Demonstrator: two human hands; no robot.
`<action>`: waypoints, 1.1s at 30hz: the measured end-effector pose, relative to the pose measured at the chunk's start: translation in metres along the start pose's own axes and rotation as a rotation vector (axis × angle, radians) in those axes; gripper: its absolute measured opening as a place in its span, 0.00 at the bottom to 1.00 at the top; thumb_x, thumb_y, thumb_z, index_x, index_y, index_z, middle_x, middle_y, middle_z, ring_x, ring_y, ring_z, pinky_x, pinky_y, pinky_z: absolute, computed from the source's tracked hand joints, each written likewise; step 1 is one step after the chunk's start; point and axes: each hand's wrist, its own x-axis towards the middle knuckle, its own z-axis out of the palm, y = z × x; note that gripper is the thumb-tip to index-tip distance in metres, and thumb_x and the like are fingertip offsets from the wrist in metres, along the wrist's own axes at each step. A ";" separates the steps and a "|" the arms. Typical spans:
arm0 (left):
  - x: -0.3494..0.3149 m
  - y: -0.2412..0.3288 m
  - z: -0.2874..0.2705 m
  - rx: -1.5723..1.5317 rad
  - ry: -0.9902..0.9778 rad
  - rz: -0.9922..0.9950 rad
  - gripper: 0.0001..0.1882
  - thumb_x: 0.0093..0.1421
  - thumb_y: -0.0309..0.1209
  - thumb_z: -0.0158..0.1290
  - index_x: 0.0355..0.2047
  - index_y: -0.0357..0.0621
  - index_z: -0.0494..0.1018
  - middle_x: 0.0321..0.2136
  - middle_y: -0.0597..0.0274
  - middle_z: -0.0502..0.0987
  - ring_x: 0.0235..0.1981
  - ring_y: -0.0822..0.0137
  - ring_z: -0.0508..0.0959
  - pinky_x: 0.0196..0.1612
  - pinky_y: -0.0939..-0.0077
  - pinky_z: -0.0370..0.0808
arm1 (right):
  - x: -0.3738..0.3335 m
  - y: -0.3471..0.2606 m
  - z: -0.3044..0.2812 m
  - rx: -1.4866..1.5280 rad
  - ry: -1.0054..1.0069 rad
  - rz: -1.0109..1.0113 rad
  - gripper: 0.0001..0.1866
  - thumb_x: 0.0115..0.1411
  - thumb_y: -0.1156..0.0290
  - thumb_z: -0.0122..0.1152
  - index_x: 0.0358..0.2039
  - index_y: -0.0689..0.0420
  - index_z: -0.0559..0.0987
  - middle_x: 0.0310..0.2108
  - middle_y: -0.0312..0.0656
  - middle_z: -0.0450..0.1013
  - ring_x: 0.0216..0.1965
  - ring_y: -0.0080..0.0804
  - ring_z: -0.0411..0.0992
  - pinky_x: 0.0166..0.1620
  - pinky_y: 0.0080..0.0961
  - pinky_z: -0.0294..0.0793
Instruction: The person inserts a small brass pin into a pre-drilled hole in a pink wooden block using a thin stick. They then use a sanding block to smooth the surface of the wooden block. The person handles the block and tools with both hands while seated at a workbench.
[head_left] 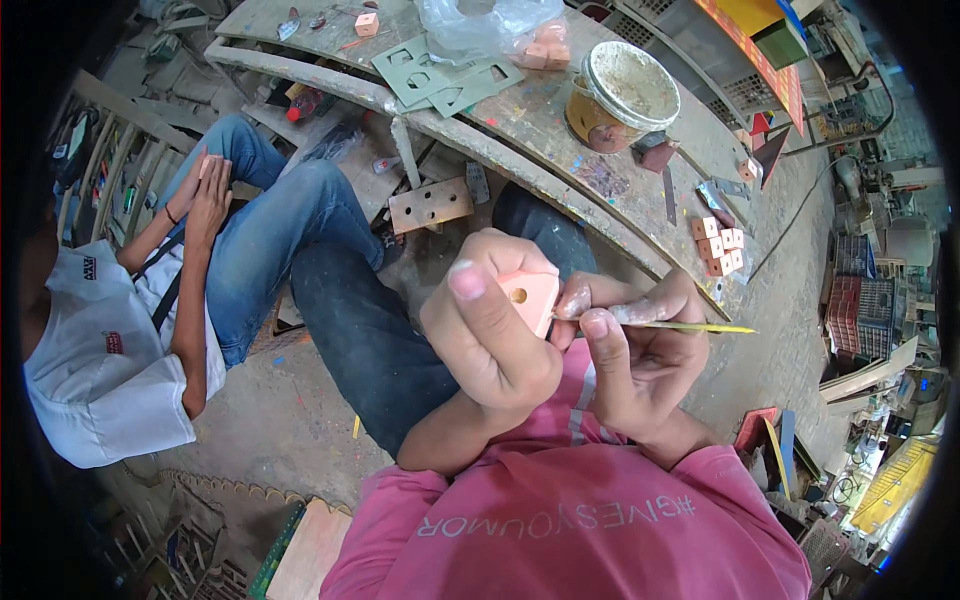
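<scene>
Work on the pink block [541, 289] looks partway along: a round hole [519, 296] shows in one face, and a thin yellow stick [700, 326] meets, or nearly meets, the block's edge. The left hand [490, 335] has its fingers clamped on the block, before the pink shirt [560, 540]; the right hand [640, 350] has its fingers pinched together on the stick. Farther off, similar blocks [714, 247] cluster on the surface [541, 132]; whether those are finished or still waiting, I cannot tell.
</scene>
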 end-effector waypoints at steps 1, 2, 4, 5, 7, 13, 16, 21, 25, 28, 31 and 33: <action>0.000 0.002 0.000 0.023 -0.017 -0.046 0.27 0.68 0.41 0.28 0.20 0.36 0.66 0.13 0.63 0.67 0.10 0.77 0.65 0.13 0.84 0.59 | -0.001 0.001 0.002 0.107 0.036 0.041 0.12 0.56 0.89 0.49 0.34 0.63 0.58 0.36 0.61 0.70 0.32 0.29 0.72 0.35 0.24 0.74; 0.000 0.007 -0.001 0.048 -0.033 -0.093 0.29 0.68 0.44 0.26 0.20 0.36 0.66 0.14 0.61 0.67 0.11 0.76 0.64 0.15 0.85 0.60 | -0.001 0.002 0.000 0.121 0.018 0.052 0.12 0.56 0.89 0.49 0.34 0.63 0.58 0.36 0.61 0.70 0.33 0.29 0.72 0.36 0.24 0.74; 0.000 0.007 0.000 0.050 -0.027 -0.086 0.29 0.68 0.44 0.25 0.21 0.36 0.66 0.14 0.61 0.67 0.10 0.77 0.64 0.15 0.85 0.60 | -0.001 0.004 -0.004 0.148 -0.017 0.075 0.12 0.57 0.90 0.47 0.35 0.63 0.58 0.37 0.61 0.69 0.33 0.29 0.71 0.37 0.24 0.74; 0.000 0.002 0.001 0.027 -0.005 -0.032 0.27 0.68 0.41 0.27 0.20 0.36 0.66 0.13 0.63 0.67 0.10 0.78 0.65 0.13 0.85 0.59 | -0.001 0.005 -0.004 0.090 -0.027 0.033 0.12 0.56 0.90 0.48 0.35 0.63 0.58 0.36 0.61 0.69 0.33 0.30 0.72 0.37 0.25 0.74; 0.000 -0.001 0.002 0.019 -0.007 0.012 0.25 0.68 0.37 0.29 0.20 0.36 0.66 0.12 0.65 0.66 0.09 0.78 0.66 0.12 0.84 0.59 | 0.000 0.007 -0.006 -0.027 -0.045 -0.051 0.12 0.56 0.89 0.49 0.35 0.63 0.58 0.36 0.62 0.70 0.33 0.33 0.72 0.36 0.26 0.75; 0.001 0.001 -0.003 0.098 -0.127 -0.120 0.24 0.69 0.35 0.30 0.20 0.36 0.67 0.10 0.65 0.65 0.11 0.76 0.66 0.15 0.81 0.60 | 0.004 0.016 -0.018 -0.302 -0.119 -0.365 0.13 0.53 0.89 0.52 0.35 0.65 0.60 0.35 0.61 0.72 0.32 0.40 0.74 0.34 0.31 0.75; 0.005 0.006 -0.006 0.090 -0.224 -0.220 0.24 0.68 0.35 0.30 0.20 0.36 0.67 0.10 0.65 0.65 0.12 0.75 0.66 0.16 0.80 0.60 | 0.009 0.020 -0.022 -0.341 -0.159 -0.469 0.13 0.53 0.89 0.52 0.35 0.65 0.60 0.36 0.61 0.72 0.31 0.39 0.74 0.33 0.30 0.75; 0.004 0.003 -0.005 0.093 -0.189 -0.181 0.25 0.69 0.37 0.30 0.19 0.36 0.66 0.10 0.65 0.65 0.12 0.76 0.66 0.16 0.80 0.59 | 0.001 0.010 -0.017 -0.335 -0.108 -0.275 0.12 0.54 0.89 0.52 0.35 0.65 0.60 0.36 0.61 0.72 0.32 0.35 0.73 0.33 0.27 0.75; -0.001 0.003 0.000 0.052 -0.078 -0.131 0.27 0.69 0.41 0.29 0.19 0.37 0.66 0.11 0.64 0.65 0.11 0.77 0.65 0.15 0.83 0.59 | -0.007 0.003 -0.005 -0.224 -0.036 -0.081 0.12 0.57 0.87 0.49 0.35 0.62 0.57 0.36 0.60 0.71 0.30 0.30 0.72 0.31 0.24 0.74; -0.001 0.008 0.000 0.059 -0.083 -0.192 0.31 0.69 0.46 0.26 0.20 0.36 0.66 0.13 0.62 0.66 0.11 0.76 0.63 0.16 0.84 0.59 | -0.006 0.005 -0.002 -0.147 -0.017 -0.050 0.12 0.58 0.86 0.47 0.36 0.60 0.55 0.35 0.61 0.70 0.28 0.29 0.71 0.31 0.24 0.75; 0.000 0.009 0.000 -0.043 -0.109 -0.273 0.30 0.69 0.46 0.26 0.20 0.37 0.66 0.13 0.63 0.67 0.10 0.77 0.63 0.15 0.85 0.59 | -0.004 0.006 -0.008 -0.155 -0.050 -0.140 0.13 0.56 0.87 0.50 0.36 0.62 0.58 0.36 0.63 0.71 0.30 0.33 0.73 0.33 0.25 0.75; 0.002 0.006 -0.001 -0.112 -0.138 -0.289 0.29 0.69 0.44 0.27 0.20 0.38 0.65 0.12 0.65 0.67 0.10 0.78 0.65 0.14 0.86 0.60 | 0.000 0.008 -0.014 -0.197 -0.077 -0.231 0.13 0.55 0.88 0.53 0.36 0.63 0.61 0.37 0.64 0.71 0.31 0.36 0.74 0.33 0.27 0.75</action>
